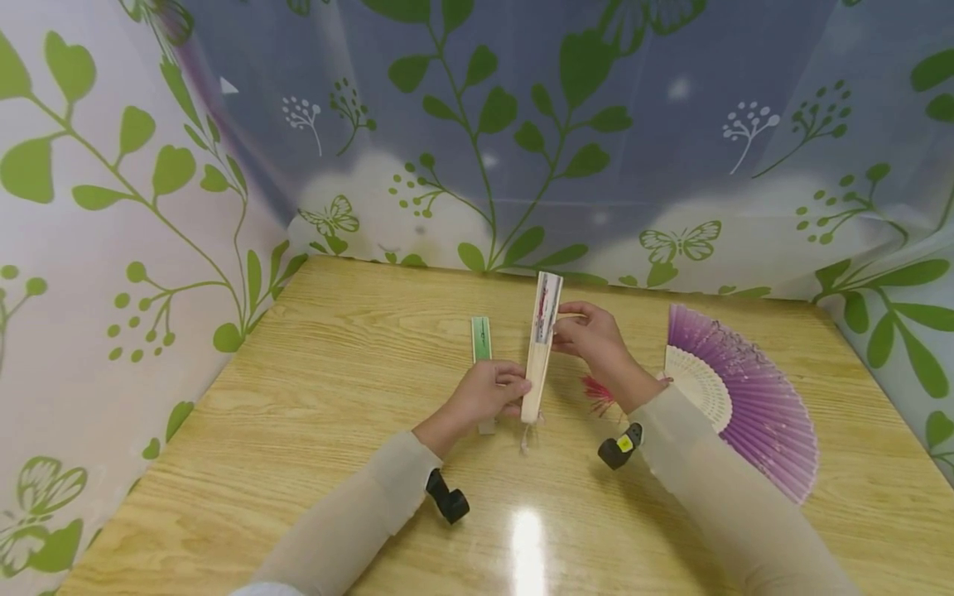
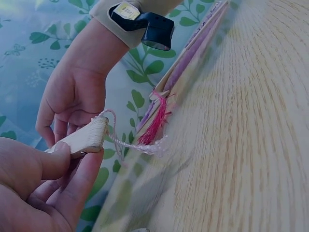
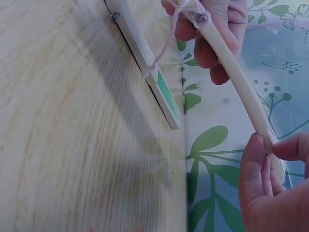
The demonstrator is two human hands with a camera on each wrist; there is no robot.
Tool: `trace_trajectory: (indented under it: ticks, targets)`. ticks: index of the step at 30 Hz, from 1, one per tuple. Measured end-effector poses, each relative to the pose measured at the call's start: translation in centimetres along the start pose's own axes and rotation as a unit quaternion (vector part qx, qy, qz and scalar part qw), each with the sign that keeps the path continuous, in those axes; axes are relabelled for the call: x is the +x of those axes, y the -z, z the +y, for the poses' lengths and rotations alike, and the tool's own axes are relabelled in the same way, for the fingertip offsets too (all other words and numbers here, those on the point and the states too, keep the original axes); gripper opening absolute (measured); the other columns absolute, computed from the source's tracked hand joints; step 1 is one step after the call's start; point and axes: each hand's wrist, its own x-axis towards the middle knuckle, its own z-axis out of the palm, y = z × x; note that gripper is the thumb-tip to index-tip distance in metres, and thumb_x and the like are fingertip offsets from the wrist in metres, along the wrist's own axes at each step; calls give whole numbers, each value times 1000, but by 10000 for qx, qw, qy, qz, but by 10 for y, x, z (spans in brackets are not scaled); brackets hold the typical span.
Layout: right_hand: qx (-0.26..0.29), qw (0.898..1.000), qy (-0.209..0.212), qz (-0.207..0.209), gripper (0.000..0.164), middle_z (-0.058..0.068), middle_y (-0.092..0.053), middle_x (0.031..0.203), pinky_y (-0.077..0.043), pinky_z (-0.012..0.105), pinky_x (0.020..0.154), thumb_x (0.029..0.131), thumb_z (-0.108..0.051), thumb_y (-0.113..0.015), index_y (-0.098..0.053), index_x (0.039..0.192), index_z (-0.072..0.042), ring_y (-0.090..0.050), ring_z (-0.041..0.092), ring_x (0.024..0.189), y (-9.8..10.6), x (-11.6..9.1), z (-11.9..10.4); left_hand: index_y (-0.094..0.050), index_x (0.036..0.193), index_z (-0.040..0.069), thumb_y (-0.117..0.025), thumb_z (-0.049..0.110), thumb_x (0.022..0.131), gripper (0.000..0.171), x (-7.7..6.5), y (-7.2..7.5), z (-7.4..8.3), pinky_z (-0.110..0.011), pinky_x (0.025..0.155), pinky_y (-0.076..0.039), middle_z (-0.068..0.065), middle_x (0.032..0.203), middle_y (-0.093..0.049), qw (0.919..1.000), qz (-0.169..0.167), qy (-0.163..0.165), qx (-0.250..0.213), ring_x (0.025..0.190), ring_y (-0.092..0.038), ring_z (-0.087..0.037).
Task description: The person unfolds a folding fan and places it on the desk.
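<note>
You are holding the folded fan (image 1: 538,356) above the table (image 1: 298,430), between the green fan (image 1: 480,335) and the purple fan (image 1: 768,406) — left hand (image 1: 480,393) pinching its pivot end (image 1: 531,410), right hand (image 1: 596,343) pinching nearer its upper end (image 1: 550,283). It is looking light and stiff lengthwise, its printed leaf (image 1: 545,314) probably fragile, so you're wanting the bare sticks (image 1: 535,377) near the pivot. Tassel (image 1: 525,443) is hanging loose — no container is showing.

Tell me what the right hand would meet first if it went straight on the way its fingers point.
The pale folded fan, which the right hand holds near its upper end. Past that, the way over the table looks free, though depth is unclear.
</note>
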Motion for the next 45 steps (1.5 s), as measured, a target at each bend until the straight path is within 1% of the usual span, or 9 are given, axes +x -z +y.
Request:
trace_trajectory:
  ticks: [10, 17, 22, 27, 32, 35, 40, 42, 45]
  targets:
    - [-68, 9999, -65, 94, 39, 5, -64, 90, -58, 30, 72, 89, -1, -54, -48, 128, 4, -66, 11, 69, -2, -3, -4, -60, 124, -7, -62, 6, 95, 32, 0, -2, -1, -33, 73, -59, -20, 112, -67, 9999, 114, -77, 33, 85, -69, -23]
    - [-91, 9996, -146, 245, 38, 4, -64, 86, -59, 31, 73, 90, -4, -57, -49, 126, 4, -65, 11, 66, -3, -1, -4, -60, 124, -7, -60, 5, 96, 31, -1, -2, -1, -31, 72, -59, -22, 115, -66, 9997, 136, -224, 1, 89, -70, -27]
    - [-104, 9988, -271, 398, 40, 6, -63, 89, -58, 31, 75, 89, -7, -59, -47, 127, 2, -65, 11, 67, -2, 1, -5, -59, 126, -6, -60, 7, 96, 33, -1, -2, 0, -31, 74, -59, -22, 118, -64, 9994, 204, -281, -43, 91, -70, -28]
    - [-77, 9985, -288, 469, 53, 13, -61, 100, -59, 32, 74, 87, -3, -56, -36, 136, -3, -65, 13, 65, -1, 3, -3, -59, 124, -6, -59, 8, 97, 31, -1, -2, 0, -33, 76, -58, -21, 115, -65, 9992, 218, -338, 14, 90, -69, -25]
    - [-17, 9984, -36, 563, 64, 17, -58, 101, -58, 28, 65, 85, 2, -53, -21, 140, -8, -64, 14, 62, 0, 4, 1, -60, 121, -6, -59, 10, 98, 28, 0, -2, 0, -35, 77, -58, -19, 110, -66, 9989, 211, -413, 82, 88, -68, -22]
    - [-84, 9983, 118, 571, 55, 16, -58, 96, -58, 29, 64, 85, 3, -51, -25, 132, -8, -64, 14, 61, 1, 4, 3, -60, 122, -5, -59, 11, 98, 29, 0, -2, 1, -35, 78, -58, -18, 111, -66, 9990, 159, -417, 10, 90, -68, -23]
    - [-316, 9980, 237, 500, 25, 13, -56, 91, -59, 34, 68, 92, -1, -50, -41, 115, -1, -63, 14, 60, 3, 3, 6, -58, 123, -5, -60, 10, 97, 31, -1, -1, 2, -33, 77, -58, -17, 111, -65, 9985, 121, -532, -57, 91, -68, -24]
    - [-421, 9976, 254, 487, 19, 13, -55, 91, -59, 38, 72, 94, -3, -51, -45, 112, 0, -63, 14, 61, 3, 3, 7, -58, 123, -6, -61, 9, 96, 31, -2, -1, 2, -34, 76, -58, -17, 111, -65, 9981, 141, -592, -69, 91, -68, -23]
    - [-541, 9970, 270, 491, 19, 13, -54, 92, -58, 44, 78, 95, -5, -50, -48, 113, 2, -63, 15, 62, 3, 3, 8, -58, 123, -7, -61, 7, 96, 31, -1, 0, 2, -35, 77, -58, -18, 110, -65, 9974, 250, -665, -83, 91, -67, -22]
